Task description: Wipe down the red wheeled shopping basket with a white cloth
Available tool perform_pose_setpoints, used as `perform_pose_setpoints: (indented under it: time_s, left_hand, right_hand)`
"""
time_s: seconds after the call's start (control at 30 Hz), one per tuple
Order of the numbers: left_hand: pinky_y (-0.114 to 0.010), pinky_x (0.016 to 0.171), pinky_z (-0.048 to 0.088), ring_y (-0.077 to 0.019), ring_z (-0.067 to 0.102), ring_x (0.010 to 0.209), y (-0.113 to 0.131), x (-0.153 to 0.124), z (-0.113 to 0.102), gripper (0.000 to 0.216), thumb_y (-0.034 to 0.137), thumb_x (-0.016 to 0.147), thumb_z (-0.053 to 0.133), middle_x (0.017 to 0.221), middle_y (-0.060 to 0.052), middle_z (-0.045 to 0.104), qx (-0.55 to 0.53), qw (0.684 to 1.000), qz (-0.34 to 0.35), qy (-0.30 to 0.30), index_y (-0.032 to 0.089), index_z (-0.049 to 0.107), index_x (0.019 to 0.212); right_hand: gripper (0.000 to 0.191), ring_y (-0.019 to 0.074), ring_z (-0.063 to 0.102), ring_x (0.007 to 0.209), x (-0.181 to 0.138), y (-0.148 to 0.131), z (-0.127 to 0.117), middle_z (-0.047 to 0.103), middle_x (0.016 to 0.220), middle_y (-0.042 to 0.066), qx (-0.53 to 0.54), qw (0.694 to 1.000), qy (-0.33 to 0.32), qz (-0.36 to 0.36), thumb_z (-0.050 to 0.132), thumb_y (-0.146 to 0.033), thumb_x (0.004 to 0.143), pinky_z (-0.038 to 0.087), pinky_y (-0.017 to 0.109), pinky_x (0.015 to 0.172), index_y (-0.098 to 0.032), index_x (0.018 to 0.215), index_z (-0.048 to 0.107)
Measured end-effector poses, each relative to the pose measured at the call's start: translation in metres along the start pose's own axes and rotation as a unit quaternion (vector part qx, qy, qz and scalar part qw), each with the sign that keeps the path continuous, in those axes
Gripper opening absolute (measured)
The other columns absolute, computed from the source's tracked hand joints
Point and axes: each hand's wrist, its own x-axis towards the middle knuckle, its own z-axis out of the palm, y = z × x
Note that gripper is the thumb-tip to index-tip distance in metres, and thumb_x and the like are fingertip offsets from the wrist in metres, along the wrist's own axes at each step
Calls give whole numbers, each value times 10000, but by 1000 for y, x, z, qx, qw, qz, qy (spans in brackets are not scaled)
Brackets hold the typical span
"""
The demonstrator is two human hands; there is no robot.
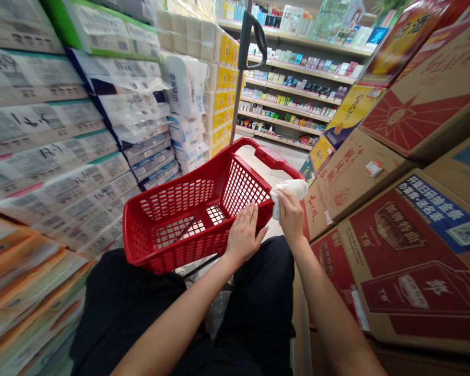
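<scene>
A red plastic shopping basket (172, 209) rests tilted on my lap, empty inside. My left hand (243, 233) lies on its near right rim, fingers together and curled over the edge, holding it. My right hand (291, 215) is closed on a white cloth (292, 191) pressed against the basket's right corner near the red handle (269, 154).
Stacked packs of tissue paper (62, 136) wall the left side. Brown and red cardboard boxes (395, 219) are piled on the right. A black trolley handle on a metal pole (247, 42) rises behind the basket. Shelves of small goods (297, 99) line the far end of the aisle.
</scene>
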Motion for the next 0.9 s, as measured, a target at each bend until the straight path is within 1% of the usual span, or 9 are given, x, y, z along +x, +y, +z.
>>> perform_pose_setpoints:
  time_s: [0.13, 0.23, 0.33, 0.4, 0.53, 0.63, 0.73, 0.83, 0.9]
  left_hand:
    - [-424, 1208, 280, -261, 316, 1465, -1, 0, 0, 665, 471, 999, 347, 1554, -189, 366, 3, 1000, 2, 1, 14, 326, 1481]
    - [-415, 1212, 273, -249, 316, 1465, -1, 0, 0, 645, 453, 1003, 346, 1550, -186, 376, 5, 1000, 5, -1, 16, 336, 1477]
    - [-412, 1212, 275, -246, 309, 1468, -2, 1, -1, 639, 451, 1006, 341, 1557, -176, 367, 7, 1000, 3, -5, 27, 330, 1484]
    - [-414, 1208, 282, -247, 311, 1467, -2, 1, 0, 639, 455, 1007, 334, 1558, -173, 366, 9, 1000, 2, -9, 32, 328, 1486]
    - [-416, 1209, 281, -248, 304, 1471, -2, 2, 0, 637, 456, 1009, 328, 1567, -162, 353, 8, 1000, 2, -8, 44, 318, 1494]
    - [-421, 1207, 283, -248, 305, 1471, -1, 1, -1, 633, 454, 1006, 334, 1562, -161, 364, 5, 1000, 0, -5, 55, 314, 1498]
    - [-425, 1206, 282, -251, 305, 1471, -1, 0, 0, 631, 452, 1003, 342, 1557, -166, 373, 2, 1000, -2, -2, 59, 315, 1497]
    - [-431, 1206, 281, -254, 296, 1474, -1, -1, 2, 638, 455, 1001, 348, 1559, -169, 367, 3, 1000, -1, 3, 61, 308, 1500]
    - [-436, 1205, 283, -258, 292, 1476, -2, -1, 3, 646, 459, 1000, 350, 1564, -174, 356, 6, 1000, 1, 5, 54, 302, 1501]
  right_hand:
    - [324, 243, 576, 1236, -20, -31, 15, 668, 1224, 127, 36, 997, -44, -50, 407, -237, 1004, 453, 467, 1100, -197, 1193, 667]
    - [322, 246, 571, 1249, -21, -29, 14, 662, 1244, 120, 48, 992, -77, -85, 430, -224, 996, 453, 477, 1104, -207, 1226, 654]
    - [328, 238, 569, 1258, -11, -8, 2, 662, 1259, 102, 42, 986, -103, -122, 431, -206, 992, 459, 459, 1101, -221, 1234, 651]
    - [325, 235, 565, 1266, 1, 14, -10, 659, 1271, 101, 26, 988, -95, -120, 422, -206, 995, 454, 450, 1105, -216, 1217, 659]
    - [306, 224, 589, 1237, 29, 57, -32, 660, 1271, 96, -5, 997, -43, -66, 428, -264, 1001, 455, 420, 1102, -217, 1174, 676]
    - [301, 210, 618, 1194, 42, 71, -40, 673, 1248, 87, -7, 1000, -14, -26, 431, -298, 1002, 479, 385, 1074, -222, 1141, 687]
    - [309, 216, 615, 1200, 37, 60, -35, 675, 1241, 97, -15, 1000, 0, -3, 420, -299, 1004, 476, 394, 1079, -212, 1127, 690]
    - [324, 222, 600, 1222, 17, 30, -20, 674, 1234, 107, -9, 1000, 0, -2, 398, -284, 1009, 460, 419, 1099, -209, 1147, 682]
    - [331, 222, 595, 1229, 2, 6, -6, 675, 1226, 112, 10, 1000, -12, -18, 386, -264, 1012, 454, 428, 1107, -203, 1154, 680]
